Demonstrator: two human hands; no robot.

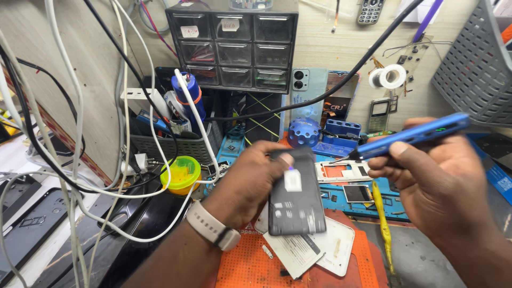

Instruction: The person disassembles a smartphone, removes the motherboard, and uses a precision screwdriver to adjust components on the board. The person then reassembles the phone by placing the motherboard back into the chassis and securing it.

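Nearest the lens: left hand [250, 178], pale band at the wrist, fingers [285, 158] wrapped over the top edge of one dark phone [296, 200], held upright and tilted above the orange mat [250, 264]. One small white square sticker sits high on the phone's back, just under those fingers.

Right hand [434, 186], fingers closed around one blue pen-shaped electric tool [413, 136]; its tip points left, just right of the left fingers and short of the phone's upper edge.

Behind both hands, largest first: one black drawer cabinet [234, 45], nine drawers in three rows, two small white labels on the top-row fronts. One grey slotted basket [472, 66] up right of the right fingers. One blue work tray [346, 184] between the hands, beyond the phone. Two white flat plates [317, 248] on the surface below the phone. One yellow-green round tub [181, 173] left of the left fingers. One blue dome-shaped holder [303, 133] above them. One white roll of solder wire [392, 76] on the wall.
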